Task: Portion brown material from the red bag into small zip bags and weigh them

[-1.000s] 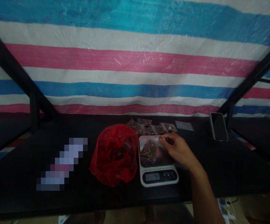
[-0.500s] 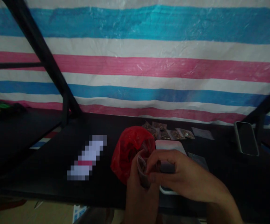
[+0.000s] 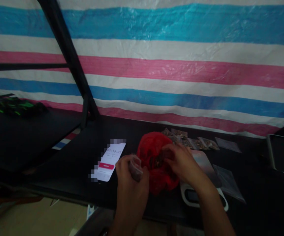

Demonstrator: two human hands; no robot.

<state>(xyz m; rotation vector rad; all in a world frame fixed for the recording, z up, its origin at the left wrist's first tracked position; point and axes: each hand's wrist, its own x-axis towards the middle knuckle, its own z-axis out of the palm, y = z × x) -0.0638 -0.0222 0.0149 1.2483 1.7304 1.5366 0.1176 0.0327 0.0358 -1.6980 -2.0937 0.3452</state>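
Note:
My left hand (image 3: 132, 177) is closed around a small clear zip bag (image 3: 135, 165), its mouth facing up. To the right of it sits a red plastic bag (image 3: 154, 142), opened wide, with small dark brown dried bits (image 3: 158, 162) inside. Over the red bag's opening, my right hand (image 3: 181, 162) has its fingers curled together among the bits; what they pinch is too dark to make out. A kitchen scale (image 3: 204, 164) with a metal top lies partly under my right forearm.
Several filled zip bags (image 3: 203, 143) lie along the back. Flat clear bags (image 3: 227, 144) rest to the right, one beside the scale. A lit phone (image 3: 109, 160) lies on the left of the black table (image 3: 70, 167); a dark phone (image 3: 281, 154) leans at far right.
My right hand has left the small bag and reached into the red bag. My left hand has moved left with the zip bag. The view has shifted left.

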